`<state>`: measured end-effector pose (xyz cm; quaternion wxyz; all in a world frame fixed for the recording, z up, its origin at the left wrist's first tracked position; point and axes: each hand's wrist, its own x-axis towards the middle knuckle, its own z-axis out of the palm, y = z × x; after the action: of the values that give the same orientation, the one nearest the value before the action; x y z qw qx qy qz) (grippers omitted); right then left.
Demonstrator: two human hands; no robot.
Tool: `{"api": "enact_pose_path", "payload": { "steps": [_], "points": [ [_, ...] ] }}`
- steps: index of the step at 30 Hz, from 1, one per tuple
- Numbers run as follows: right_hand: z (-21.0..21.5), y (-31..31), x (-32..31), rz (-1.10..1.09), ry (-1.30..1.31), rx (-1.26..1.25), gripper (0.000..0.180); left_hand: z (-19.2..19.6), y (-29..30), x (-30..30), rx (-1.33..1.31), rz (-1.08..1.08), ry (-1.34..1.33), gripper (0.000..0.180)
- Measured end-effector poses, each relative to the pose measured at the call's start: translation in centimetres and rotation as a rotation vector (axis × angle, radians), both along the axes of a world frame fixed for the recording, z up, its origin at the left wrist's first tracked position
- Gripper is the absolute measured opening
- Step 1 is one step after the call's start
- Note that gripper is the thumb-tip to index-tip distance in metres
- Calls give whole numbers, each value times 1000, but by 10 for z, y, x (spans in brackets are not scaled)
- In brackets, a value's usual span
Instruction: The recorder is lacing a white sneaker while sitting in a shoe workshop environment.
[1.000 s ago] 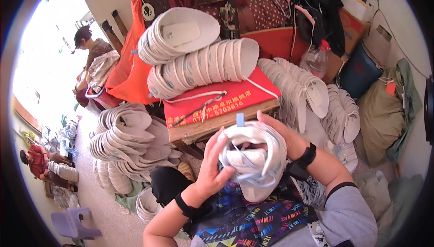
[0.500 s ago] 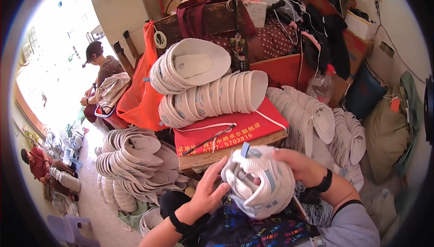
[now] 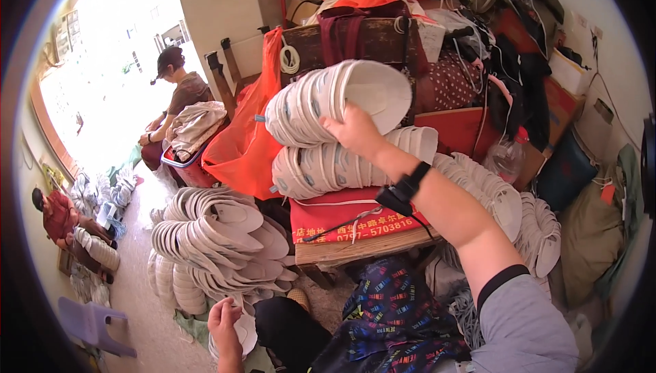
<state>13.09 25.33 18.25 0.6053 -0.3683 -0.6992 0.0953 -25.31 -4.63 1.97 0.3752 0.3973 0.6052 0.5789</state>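
Note:
My right hand (image 3: 355, 130) reaches up and forward, its fingers curled over the rim of the upper stack of white curved shoe pieces (image 3: 321, 103). That stack lies on its side on a second row of the same pieces (image 3: 328, 168). A black band sits on my right wrist. My left hand (image 3: 224, 322) is low at the bottom left, next to my dark trouser knee, closed over a single white shoe piece (image 3: 244, 335). My patterned lap cloth (image 3: 396, 311) lies between the two arms.
The rows rest on a red box (image 3: 355, 219) on a wooden bench. A big heap of white pieces (image 3: 212, 243) is at left, more (image 3: 526, 223) at right. An orange bag (image 3: 242, 147), piled bags and clothes stand behind. Two people (image 3: 181, 93) (image 3: 58, 219) sit at left near a purple stool (image 3: 89, 322).
Both hands held a bundle of white pieces before my chest. Now my right hand has risen to the upper stack and my left hand has dropped to the lower left.

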Motion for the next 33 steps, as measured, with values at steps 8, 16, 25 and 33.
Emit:
{"api": "enact_pose_path", "payload": {
  "steps": [8,16,25,33],
  "points": [
    [-12,-4,0,275,-68,-511,54,-130,-111,-129,-363,327,-185,19],
    [-22,10,70,136,163,-455,45,-289,-158,-162,-653,575,66,37],
    [-52,-127,105,-79,-48,-627,28,-331,-134,-183,-951,720,274,56],
    [-65,-180,189,-379,-98,-703,26,-285,-81,-192,-1108,532,505,87]
  ]
}}
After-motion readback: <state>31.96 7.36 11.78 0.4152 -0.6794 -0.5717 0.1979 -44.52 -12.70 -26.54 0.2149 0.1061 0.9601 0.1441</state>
